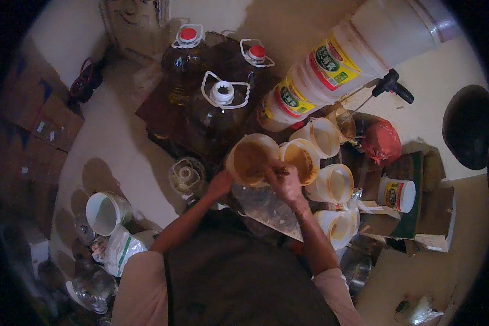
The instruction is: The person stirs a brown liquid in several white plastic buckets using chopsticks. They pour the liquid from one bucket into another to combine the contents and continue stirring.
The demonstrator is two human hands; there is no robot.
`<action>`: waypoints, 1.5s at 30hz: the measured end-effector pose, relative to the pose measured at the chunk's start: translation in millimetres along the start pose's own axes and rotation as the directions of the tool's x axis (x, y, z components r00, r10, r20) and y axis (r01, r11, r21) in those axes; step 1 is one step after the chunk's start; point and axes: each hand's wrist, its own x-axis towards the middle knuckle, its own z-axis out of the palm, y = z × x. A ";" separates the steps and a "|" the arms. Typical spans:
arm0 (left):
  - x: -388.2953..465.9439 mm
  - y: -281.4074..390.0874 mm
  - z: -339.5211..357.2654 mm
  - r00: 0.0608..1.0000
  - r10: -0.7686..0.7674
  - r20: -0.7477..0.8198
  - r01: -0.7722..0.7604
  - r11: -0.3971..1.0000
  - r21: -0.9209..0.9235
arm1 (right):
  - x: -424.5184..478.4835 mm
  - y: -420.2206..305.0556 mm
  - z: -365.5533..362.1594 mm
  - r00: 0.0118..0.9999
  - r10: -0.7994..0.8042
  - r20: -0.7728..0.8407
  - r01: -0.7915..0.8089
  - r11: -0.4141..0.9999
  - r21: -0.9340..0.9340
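Note:
A translucent plastic tub (237, 147) stands on a metal work surface (269, 208), its mouth towards me and a brown substance inside. My left hand (223, 183) is against the tub's lower left side, with its fingers mostly hidden. Over the tub's right rim is my right hand (284, 183), fingers bent at the mouth; blur hides whether it grasps anything. Just right of the tub, a smaller plastic tub (309, 155) has orange-brown residue on its inner wall. Further tubs, a pale one (330, 183) and another with a yellowish interior (342, 230), line the right edge.
Large oil bottles with handles, one with a white neck (222, 93), stand behind. A leaning stack of labelled buckets (309, 87) rises at the back right, near a cordless drill (393, 86). A red bag (383, 140) lies right; a white bucket (106, 214) is at lower left.

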 end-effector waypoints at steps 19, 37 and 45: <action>2.3 -0.6 -16.1 0.988 0.114 0.105 -0.123 0.989 0.085 | 45.3 -18.2 5.6 0.994 -0.087 -0.070 0.101 0.967 0.233; -8.5 19.6 -23.4 0.996 -0.027 0.083 0.026 1.000 0.015 | 28.6 -14.5 -39.6 0.993 -0.118 -0.024 0.117 0.993 -0.030; 1.0 22.6 -19.8 0.992 0.033 0.121 -0.032 0.999 -0.011 | 9.1 -28.3 -2.4 0.980 -0.059 0.188 0.096 0.977 -0.191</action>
